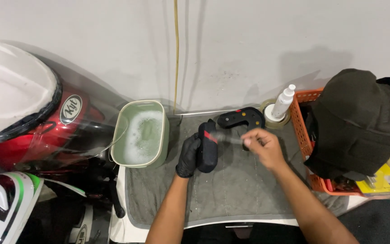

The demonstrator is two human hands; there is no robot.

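At far left a glossy red motorcycle helmet (46,131) carries an oval white badge. Next sits a pale green plastic tub of soapy water (141,133). Your black-gloved left hand (188,155) wraps its grip around a black foam helmet pad with a red tag (207,145), standing upright over the grey towel (231,185) on the table. Your bare right hand (262,147) pinches a blurred brush against it. Right: an orange plastic crate (301,122), yellow packet (387,180).
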